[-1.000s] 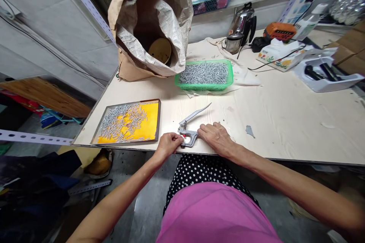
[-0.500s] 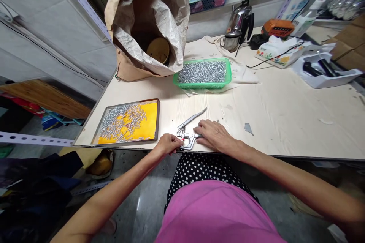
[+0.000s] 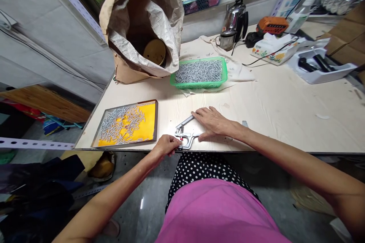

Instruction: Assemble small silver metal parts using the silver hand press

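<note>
A silver hand press plier (image 3: pixel 185 122) lies at the table's front edge, with a raised lever, a small spring and a red bit at its jaw. My right hand (image 3: pixel 213 122) spans its handles, fingers on the upper lever and thumb by the lower handle. At the jaw end, my left hand (image 3: pixel 167 145) has thumb and forefinger pinched together; whatever is between them is too small to make out. Left of it lies a shallow tray (image 3: pixel 156 121) with a yellow bottom, holding many small metal pins. Farther back, a green basket (image 3: pixel 199 84) is full of similar pins.
A large paper sack (image 3: pixel 122 66) stands at the back left. Behind are a metal kettle (image 3: pixel 235 15), a steel cup (image 3: pixel 227 40), an orange battery pack (image 3: pixel 272 25), a tissue pack (image 3: pixel 269 51) and a white holder (image 3: pixel 316 74). A grey scrap (image 3: pixel 245 123) lies right of my right hand.
My right hand has moved up from the lower handle, and its fingers now lie on the end of the raised lever. My left hand stays at the jaw.
</note>
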Available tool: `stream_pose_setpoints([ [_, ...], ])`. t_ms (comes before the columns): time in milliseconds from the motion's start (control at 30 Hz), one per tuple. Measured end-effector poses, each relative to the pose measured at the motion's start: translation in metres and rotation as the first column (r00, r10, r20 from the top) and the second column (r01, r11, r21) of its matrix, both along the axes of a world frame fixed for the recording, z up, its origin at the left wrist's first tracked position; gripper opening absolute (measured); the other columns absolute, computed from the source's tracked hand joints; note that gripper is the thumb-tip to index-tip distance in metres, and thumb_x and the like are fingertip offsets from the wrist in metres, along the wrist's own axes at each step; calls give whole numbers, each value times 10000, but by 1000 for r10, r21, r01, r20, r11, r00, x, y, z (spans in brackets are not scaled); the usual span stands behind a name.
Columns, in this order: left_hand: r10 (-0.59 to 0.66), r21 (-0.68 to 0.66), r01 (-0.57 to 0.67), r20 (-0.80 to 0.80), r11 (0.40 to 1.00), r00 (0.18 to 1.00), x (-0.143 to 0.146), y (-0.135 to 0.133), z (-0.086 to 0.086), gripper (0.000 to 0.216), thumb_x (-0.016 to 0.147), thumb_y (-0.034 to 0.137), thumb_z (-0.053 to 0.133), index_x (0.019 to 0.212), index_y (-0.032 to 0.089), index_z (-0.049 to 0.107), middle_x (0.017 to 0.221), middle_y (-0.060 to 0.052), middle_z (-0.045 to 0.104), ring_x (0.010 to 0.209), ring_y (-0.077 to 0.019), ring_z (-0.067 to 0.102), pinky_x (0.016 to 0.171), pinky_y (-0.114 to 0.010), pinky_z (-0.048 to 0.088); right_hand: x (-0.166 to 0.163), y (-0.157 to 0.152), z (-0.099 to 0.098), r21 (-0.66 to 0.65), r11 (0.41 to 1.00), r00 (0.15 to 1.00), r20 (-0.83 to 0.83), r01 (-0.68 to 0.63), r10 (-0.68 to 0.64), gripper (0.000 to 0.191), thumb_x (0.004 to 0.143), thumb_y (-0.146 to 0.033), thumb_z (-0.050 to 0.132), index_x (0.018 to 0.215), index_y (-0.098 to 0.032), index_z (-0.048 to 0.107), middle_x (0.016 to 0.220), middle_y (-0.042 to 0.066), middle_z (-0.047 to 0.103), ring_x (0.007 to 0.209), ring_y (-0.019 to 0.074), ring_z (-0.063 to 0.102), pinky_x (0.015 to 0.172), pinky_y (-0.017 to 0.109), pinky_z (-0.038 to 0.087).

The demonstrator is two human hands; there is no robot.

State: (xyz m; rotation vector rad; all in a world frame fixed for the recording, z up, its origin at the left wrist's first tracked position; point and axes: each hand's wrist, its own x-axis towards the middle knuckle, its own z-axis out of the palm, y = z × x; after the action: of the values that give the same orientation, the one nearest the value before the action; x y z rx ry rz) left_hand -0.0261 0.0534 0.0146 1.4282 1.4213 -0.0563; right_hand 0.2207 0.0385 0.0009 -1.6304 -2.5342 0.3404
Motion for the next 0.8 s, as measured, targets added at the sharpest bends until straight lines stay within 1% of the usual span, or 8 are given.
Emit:
stream_pose_setpoints([
  [267,-5,-22,6,20,1000,1000,-1,1,-1,282,755,385,650,620,163,541,443,73,465,348,-61,410,360,-181,299,-2,-2,9,-4,1000,1000,30,-4,4,719,706,-616,718,1207,-122,568,1166,150,582,1058,314,499,887,438,350],
  [433,-2,-21,2,13,1000,1000,-2,1,-4,353,737,465,680,619,167,532,445,72,463,353,-64,406,374,-189,299,-6,-4,9,-8,1000,999,32,12,-12,617,722,-570,741,1145,-144,594,1143,127,592,1050,302,500,853,406,330],
  [567,-13,-21,13,-13,1000,1000,-2,0,-2,359,782,464,644,613,174,518,449,66,458,365,-72,400,397,-200,304,-7,-8,10,-6,1000,1000,16,12,-12,562,725,-515,771,1117,-148,604,1097,105,605,1039,289,509,839,388,319],
  [633,-58,39,61,-70,997,996,-3,-3,2,358,825,455,605,616,174,527,463,53,469,392,-86,422,427,-215,322,-8,-10,11,-6,1000,1000,12,17,-17,534,735,-489,774,1109,-148,605,1095,104,608,1039,285,511,828,380,316],
  [667,-87,124,100,-110,987,990,-3,-5,5,346,845,440,588,630,171,545,490,39,496,429,-98,454,457,-224,342,-8,-11,12,-6,1000,1000,12,19,-19,520,742,-479,772,1106,-147,605,1097,106,608,1038,283,513,823,376,315],
  [700,-115,244,150,-152,958,982,-2,-8,8,323,864,418,573,661,166,573,541,20,538,486,-112,497,498,-233,369,-8,-12,13,-7,1000,1000,12,21,-21,506,748,-470,770,1100,-145,606,1098,109,608,1035,281,514,818,373,315],
  [733,-144,378,207,-189,902,971,-1,-10,11,290,882,394,561,711,163,604,622,-3,588,563,-129,542,550,-243,399,-8,-13,14,-8,1000,1000,10,22,-22,494,754,-463,768,1094,-143,606,1099,112,608,1033,280,515,816,371,314],
  [800,-215,603,324,-248,729,945,4,-15,16,209,906,349,550,860,168,644,835,-45,648,759,-165,600,679,-267,452,-9,-14,17,-8,1000,1000,4,26,-26,477,761,-450,765,1087,-140,606,1101,115,608,1030,277,516,818,370,315],
])
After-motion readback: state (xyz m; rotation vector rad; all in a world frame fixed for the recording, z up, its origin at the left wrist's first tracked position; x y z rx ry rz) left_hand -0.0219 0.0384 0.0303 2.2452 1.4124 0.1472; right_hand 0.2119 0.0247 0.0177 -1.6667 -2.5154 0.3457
